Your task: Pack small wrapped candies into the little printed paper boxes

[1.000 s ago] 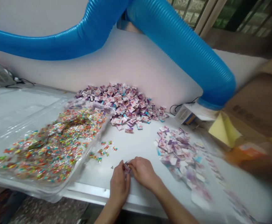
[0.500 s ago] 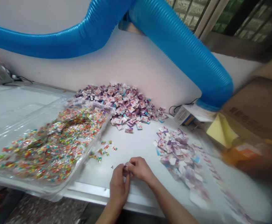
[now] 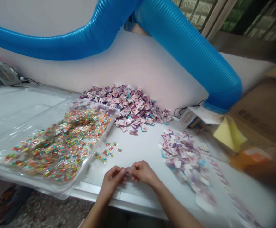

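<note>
Near the front of the white table (image 3: 138, 147), my two hands meet over a small printed box (image 3: 128, 173). My left hand (image 3: 112, 178) pinches its left side between thumb and fingers. At the opposite side, my right hand (image 3: 143, 172) grips it with thumb and curled fingers. Much of the box is covered by fingertips, so I cannot tell whether its flaps are open. Just beyond my left hand lie several small clear packets (image 3: 107, 152) of colourful candy-like pieces. A heap of flat-looking purple and white cartons (image 3: 181, 152) spreads to the right of my hands.
A clear plastic tray (image 3: 79, 182) on the left holds many more packets. Against the wall rises a pile of formed small boxes (image 3: 134, 107). Blue ducting (image 3: 185, 47) hangs above, ending near a cardboard box (image 3: 263, 110) and a yellow folded sheet (image 3: 230, 133).
My left hand has turned and shifted left, from upright beside the box to pinching its left side. My right hand stays nearly in place. The whole view has shifted slightly.
</note>
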The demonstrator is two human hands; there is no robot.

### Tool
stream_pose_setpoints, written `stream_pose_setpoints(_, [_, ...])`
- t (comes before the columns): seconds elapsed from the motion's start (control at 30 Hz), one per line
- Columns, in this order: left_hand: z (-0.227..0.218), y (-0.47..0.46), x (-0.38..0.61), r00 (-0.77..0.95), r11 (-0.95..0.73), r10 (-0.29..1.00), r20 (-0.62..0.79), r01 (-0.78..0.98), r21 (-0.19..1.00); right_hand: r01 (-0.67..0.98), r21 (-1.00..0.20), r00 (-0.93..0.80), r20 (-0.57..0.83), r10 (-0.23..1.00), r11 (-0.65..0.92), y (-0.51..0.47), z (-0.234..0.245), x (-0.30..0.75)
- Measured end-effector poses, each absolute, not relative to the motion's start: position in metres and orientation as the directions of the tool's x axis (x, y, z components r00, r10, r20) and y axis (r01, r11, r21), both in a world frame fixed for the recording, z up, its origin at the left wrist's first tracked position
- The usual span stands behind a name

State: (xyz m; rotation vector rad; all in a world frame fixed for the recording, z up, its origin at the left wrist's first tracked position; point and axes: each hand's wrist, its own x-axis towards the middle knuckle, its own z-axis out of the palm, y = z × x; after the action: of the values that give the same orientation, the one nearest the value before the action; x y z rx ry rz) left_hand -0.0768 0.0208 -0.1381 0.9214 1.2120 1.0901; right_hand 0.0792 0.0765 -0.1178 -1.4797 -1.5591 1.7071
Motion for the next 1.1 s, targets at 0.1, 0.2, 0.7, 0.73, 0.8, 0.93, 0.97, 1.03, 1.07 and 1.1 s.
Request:
stream_pose_setpoints(0.1, [-0.127, 0.033, -0.085, 0.071, 0.294, 0.956, -0.286, -0.156, 0.943, 0.325, -0.905, -0.385, -0.393, 0.835, -0.276, 0.075, -0.118, 0.078])
stream_pose_setpoints(0.2, [-0.120, 0.040, -0.087, 0.106, 0.339, 0.940, -0.325, -0.160, 0.927, 0.264, -0.926, -0.443, -0.364, 0.819, -0.269, 0.072, -0.119, 0.085])
stream_pose_setpoints(0.7, [-0.124, 0.046, -0.080, 0.070, 0.462, 0.884, -0.463, -0.288, 0.839, 0.186, -0.981, -0.317, -0.014, 0.948, 0.047, 0.055, -0.130, 0.082])
stream_pose_setpoints(0.73, [-0.124, 0.046, -0.079, 0.067, 0.465, 0.882, -0.467, -0.292, 0.836, 0.252, -0.958, -0.325, 0.051, 0.944, 0.138, 0.054, -0.127, 0.082])
stream_pose_setpoints(0.8, [-0.124, 0.046, -0.079, 0.064, 0.471, 0.878, -0.475, -0.298, 0.830, 0.322, -0.922, -0.356, 0.095, 0.930, 0.218, 0.052, -0.123, 0.083])
stream_pose_setpoints(0.93, [-0.126, 0.046, -0.080, 0.066, 0.487, 0.868, -0.492, -0.309, 0.817, 0.441, -0.841, -0.436, 0.104, 0.894, 0.313, 0.055, -0.118, 0.085])
stream_pose_setpoints(0.97, [-0.126, 0.046, -0.081, 0.069, 0.489, 0.867, -0.493, -0.312, 0.815, 0.477, -0.814, -0.458, 0.091, 0.884, 0.331, 0.056, -0.117, 0.085])
stream_pose_setpoints(1.03, [-0.127, 0.047, -0.082, 0.079, 0.487, 0.869, -0.489, -0.318, 0.813, 0.538, -0.765, -0.490, 0.058, 0.870, 0.354, 0.059, -0.114, 0.086])
stream_pose_setpoints(1.07, [-0.127, 0.047, -0.083, 0.084, 0.484, 0.871, -0.485, -0.322, 0.813, 0.555, -0.747, -0.506, 0.046, 0.861, 0.366, 0.059, -0.112, 0.087])
stream_pose_setpoints(1.1, [-0.127, 0.047, -0.084, 0.089, 0.480, 0.873, -0.479, -0.326, 0.814, 0.565, -0.734, -0.521, 0.036, 0.852, 0.377, 0.060, -0.111, 0.088])
